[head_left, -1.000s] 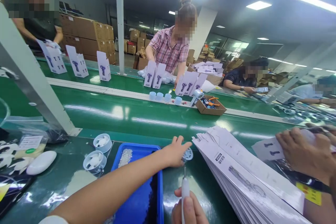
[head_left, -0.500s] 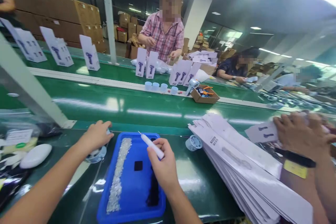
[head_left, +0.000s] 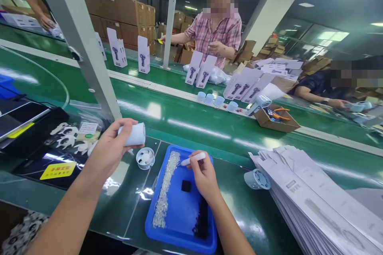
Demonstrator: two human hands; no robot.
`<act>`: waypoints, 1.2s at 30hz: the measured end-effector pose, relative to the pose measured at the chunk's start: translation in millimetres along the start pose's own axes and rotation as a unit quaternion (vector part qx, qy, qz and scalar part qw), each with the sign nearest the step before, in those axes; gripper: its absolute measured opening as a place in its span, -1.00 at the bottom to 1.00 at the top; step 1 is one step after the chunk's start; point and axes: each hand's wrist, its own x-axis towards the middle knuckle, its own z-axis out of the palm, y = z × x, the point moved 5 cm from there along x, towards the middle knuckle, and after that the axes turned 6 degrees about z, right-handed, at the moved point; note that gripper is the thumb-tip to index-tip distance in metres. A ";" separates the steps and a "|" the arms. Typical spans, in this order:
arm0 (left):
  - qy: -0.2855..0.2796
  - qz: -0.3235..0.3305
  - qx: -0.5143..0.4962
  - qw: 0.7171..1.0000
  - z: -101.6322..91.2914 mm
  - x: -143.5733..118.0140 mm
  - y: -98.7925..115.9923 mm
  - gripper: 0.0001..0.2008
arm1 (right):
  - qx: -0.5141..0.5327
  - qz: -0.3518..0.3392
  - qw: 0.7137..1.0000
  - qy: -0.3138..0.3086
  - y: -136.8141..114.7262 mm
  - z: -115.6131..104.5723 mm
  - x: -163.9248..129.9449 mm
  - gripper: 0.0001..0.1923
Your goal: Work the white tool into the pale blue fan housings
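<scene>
While our left hand point(head_left: 112, 147) is lifted above the green bench point(head_left: 89, 203), its fingers are wrapped around a small pale-blue cylindrical fan housing point(head_left: 133, 134), which lies on its side in our grip with its smooth, matte wall showing and its round end facing right. Our right hand point(head_left: 205, 175) is closed in a pen grip on a slim white pen-shaped tool point(head_left: 193, 159), whose tip points left and hangs just over a strip of tiny clear parts point(head_left: 164, 189) inside the blue tray point(head_left: 179, 233). In that tray we also see a small black square pad point(head_left: 186, 185) and a dark streak near the right wall. Just left of the tray a second fan housing point(head_left: 145, 157) stands on the bench with its open end up, white blades visible inside; a third point(head_left: 256, 179) lies tipped on its side to the right, close to a fanned stack of flat white cartons point(head_left: 314, 207). Across the green conveyor belt point(head_left: 185, 123), a person in a plaid shirt point(head_left: 218, 34) stands behind upright white product boxes point(head_left: 200, 71) and a row of pale-blue caps point(head_left: 217, 101).
</scene>
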 end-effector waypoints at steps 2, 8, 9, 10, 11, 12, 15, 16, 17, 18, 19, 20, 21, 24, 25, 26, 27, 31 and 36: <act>0.027 -0.019 -0.038 0.999 -12.2 -5.5 -5.7 -0.68 | -0.001 0.000 1.000 -0.005 1.6 -0.1 -0.1 -0.75; 0.062 -0.042 -0.077 0.994 -32.6 -11.2 -16.5 -0.70 | -0.014 0.002 1.000 -0.021 1.4 1.9 0.9 -0.76; 0.064 -0.043 -0.077 0.994 -33.5 -11.7 -16.2 -0.70 | -0.018 0.002 1.000 -0.023 1.1 2.1 0.6 -0.77; 0.065 -0.044 -0.079 0.994 -33.6 -12.4 -15.6 -0.70 | -0.023 0.002 0.999 -0.024 1.0 2.0 0.2 -0.77; 0.062 -0.044 -0.082 0.994 -33.0 -13.2 -14.6 -0.71 | -0.029 0.002 0.999 -0.025 1.0 1.7 -0.6 -0.78; 0.057 -0.044 -0.082 0.994 -32.3 -14.1 -13.5 -0.72 | -0.036 0.002 0.999 -0.025 1.0 1.2 -1.5 -0.78; 0.037 -0.043 -0.077 0.995 -30.3 -17.2 -11.1 -0.72 | -0.059 -0.003 0.998 -0.022 -0.1 -0.5 -5.0 -0.81; 0.031 -0.042 -0.075 0.996 -30.2 -18.1 -10.9 -0.70 | -0.068 -0.007 0.997 -0.021 -1.2 -0.9 -6.3 -0.82; 0.027 -0.039 -0.072 0.996 -30.6 -19.0 -10.7 -0.68 | -0.077 -0.011 0.997 -0.021 -2.8 -1.1 -7.5 -0.83; 0.024 -0.034 -0.071 0.997 -31.5 -19.7 -10.6 -0.66 | -0.086 -0.017 0.996 -0.020 -4.9 -1.2 -8.7 -0.85; 0.021 -0.030 -0.069 0.997 -32.4 -20.5 -10.6 -0.64 | -0.094 -0.024 0.995 -0.020 -7.3 -1.3 -10.0 -0.85; 0.019 -0.027 -0.066 0.997 -33.7 -21.2 -10.6 -0.62 | -0.100 -0.032 0.994 -0.022 -9.8 -1.4 -11.4 -0.86; 0.017 -0.028 -0.063 0.997 -34.9 -22.1 -10.9 -0.61 | -0.109 -0.040 0.993 -0.025 -12.2 -1.4 -13.0 -0.87; 0.020 -0.039 -0.061 0.997 -38.9 -24.8 -11.9 -0.61 | -0.158 -0.066 0.985 -0.036 -17.0 -3.1 -18.0 -0.88; 0.026 -0.042 -0.063 0.997 -40.6 -25.6 -12.2 -0.60 | -0.173 -0.071 0.982 -0.032 -17.3 -4.9 -19.4 -0.89; 0.033 -0.043 -0.065 0.996 -42.4 -26.2 -12.5 -0.60 | -0.181 -0.076 0.980 -0.023 -17.0 -7.4 -20.5 -0.89; 0.041 -0.045 -0.067 0.996 -44.1 -26.5 -13.1 -0.59 | -0.178 -0.077 0.981 -0.010 -16.1 -10.4 -21.4 -0.90; 0.044 -0.050 -0.074 0.995 -47.6 -26.0 -17.9 -0.61 | -0.137 -0.071 0.988 0.014 -8.7 -17.1 -22.1 -0.89; 0.050 -0.035 -0.075 0.995 -51.0 -25.1 -23.8 -0.63 | -0.148 -0.064 0.987 -0.009 -5.5 -12.5 -21.4 -0.89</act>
